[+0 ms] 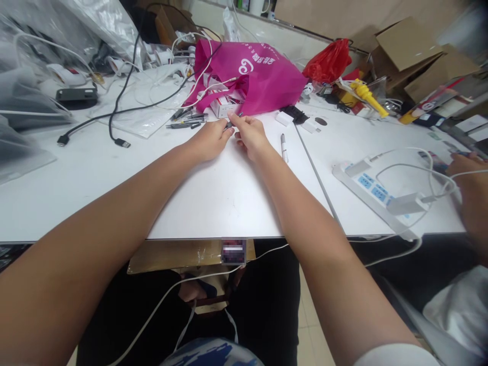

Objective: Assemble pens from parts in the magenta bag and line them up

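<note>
My left hand [214,137] and my right hand [249,133] meet over the white table, just in front of the pink bag [263,76]. Fingers of both are closed on a slim dark pen [229,124], mostly covered by the fingertips. Several dark pens [186,122] lie in a loose pile left of my left hand. A small white box [224,108] with printing pokes out of the bag's mouth behind my hands. To the right of my right wrist, a white pen [283,147] rests on the tabletop.
Black cables [122,101] cross the left side near clear plastic bags [23,117]. White adapters [284,119] sit right of the bag. A power strip [373,193] with cords lies at right, near another person's hand [467,165]. Cardboard boxes [412,46] stand behind.
</note>
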Motion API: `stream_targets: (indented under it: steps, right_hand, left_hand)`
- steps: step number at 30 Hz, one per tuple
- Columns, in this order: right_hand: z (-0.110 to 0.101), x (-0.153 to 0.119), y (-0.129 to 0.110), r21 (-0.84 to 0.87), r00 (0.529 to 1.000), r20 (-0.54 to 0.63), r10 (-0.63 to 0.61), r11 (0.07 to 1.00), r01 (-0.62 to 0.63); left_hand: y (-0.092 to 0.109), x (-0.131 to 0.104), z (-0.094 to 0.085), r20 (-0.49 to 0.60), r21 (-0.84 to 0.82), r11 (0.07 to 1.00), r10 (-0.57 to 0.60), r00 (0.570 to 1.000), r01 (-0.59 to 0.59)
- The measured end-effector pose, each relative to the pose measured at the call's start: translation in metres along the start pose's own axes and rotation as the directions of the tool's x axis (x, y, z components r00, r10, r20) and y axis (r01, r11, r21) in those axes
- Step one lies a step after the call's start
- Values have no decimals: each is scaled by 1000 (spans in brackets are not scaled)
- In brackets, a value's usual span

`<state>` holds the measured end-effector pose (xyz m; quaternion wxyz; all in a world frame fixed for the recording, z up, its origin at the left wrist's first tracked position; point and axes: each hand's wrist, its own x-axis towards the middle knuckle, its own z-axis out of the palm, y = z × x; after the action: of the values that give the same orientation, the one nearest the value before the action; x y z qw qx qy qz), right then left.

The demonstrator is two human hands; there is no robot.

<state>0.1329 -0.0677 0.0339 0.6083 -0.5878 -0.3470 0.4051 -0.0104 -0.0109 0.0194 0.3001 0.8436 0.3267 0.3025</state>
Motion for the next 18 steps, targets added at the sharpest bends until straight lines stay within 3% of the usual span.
stream_targets:
  steps: [7,13,18]
  right_hand:
    - [-4,2,2,52,986,160,-42,998,34]
    - [1,2,6,-5,999,23,-38,999,38]
    - [-3,-2,-1,42,991,131,-15,999,9]
  left_hand:
    - [2,1,-2,-1,12,1000,12,1000,-12]
    - [5,-1,-2,7,39,999,2,1000,-2]
    - [6,0,-5,2,102,995,3,1000,-3]
